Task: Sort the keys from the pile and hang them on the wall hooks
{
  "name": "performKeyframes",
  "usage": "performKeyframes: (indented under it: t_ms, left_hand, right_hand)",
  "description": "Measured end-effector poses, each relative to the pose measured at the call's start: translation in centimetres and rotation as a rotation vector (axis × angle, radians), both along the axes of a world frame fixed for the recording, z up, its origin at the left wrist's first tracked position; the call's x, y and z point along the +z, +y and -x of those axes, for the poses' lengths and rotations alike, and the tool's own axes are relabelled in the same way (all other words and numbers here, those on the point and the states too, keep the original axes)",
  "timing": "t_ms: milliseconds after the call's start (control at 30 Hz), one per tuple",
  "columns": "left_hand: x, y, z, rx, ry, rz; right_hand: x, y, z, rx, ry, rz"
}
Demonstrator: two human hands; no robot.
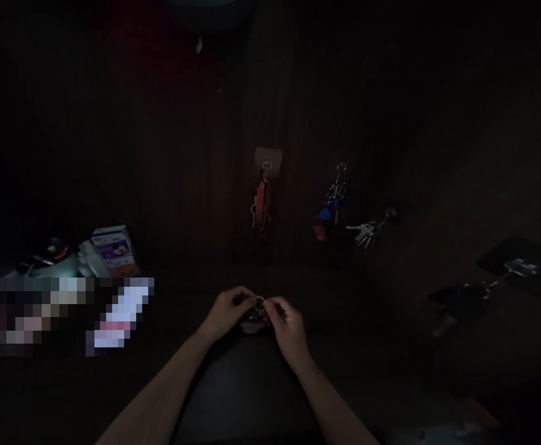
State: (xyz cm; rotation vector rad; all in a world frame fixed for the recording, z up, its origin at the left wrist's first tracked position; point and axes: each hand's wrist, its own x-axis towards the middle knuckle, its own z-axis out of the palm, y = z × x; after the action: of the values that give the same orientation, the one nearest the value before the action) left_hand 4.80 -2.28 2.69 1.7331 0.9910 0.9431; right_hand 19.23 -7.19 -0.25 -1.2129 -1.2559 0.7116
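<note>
Pinching a key ring (260, 298) between left hand (228, 309) and right hand (291, 322), with fingertips (272, 309) clamped on opposite sides and keys (252, 327) just below. Seems to be at working the ring by fingertip; next likely calls for a steady grip. Too dim to tell if pried open. Farther left, can see a printed carton (114, 248), with contents hidden. Beyond, can make out orange-red key fob (263, 204), blue key fob (327, 213) and silver keys (367, 233), hanging up.
</note>
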Motion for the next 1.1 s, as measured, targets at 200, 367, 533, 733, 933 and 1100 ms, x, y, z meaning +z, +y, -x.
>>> performKeyframes:
  t_ms: [200, 367, 533, 733, 933, 1100]
  left_hand:
    - [-0.2, 0.0, 0.0, 0.014, -0.048, 0.027]
    - [-0.2, 0.3, 0.1, 0.048, -0.118, 0.111]
    - [-0.3, 0.3, 0.1, 0.025, -0.180, 0.135]
    - [-0.8, 0.9, 0.6, 0.126, -0.173, 0.073]
    - [-1.9, 1.6, 1.3, 0.168, -0.007, -0.057]
    - [-2.1, 1.4, 1.4, 0.089, 0.132, -0.122]
  right_hand:
    - [0.0, 0.1, 0.0, 0.006, -0.002, 0.013]
    - [0.3, 0.3, 0.1, 0.056, 0.065, 0.049]
    - [0.4, 0.4, 0.0, 0.033, 0.063, 0.046]
    - [0.7, 0.0, -1.1, -0.122, 0.045, -0.025]
    - [2.0, -0.4, -3.0, -0.291, 0.133, -0.043]
    - [2.9, -1.1, -5.3, -0.407, 0.199, -0.064]
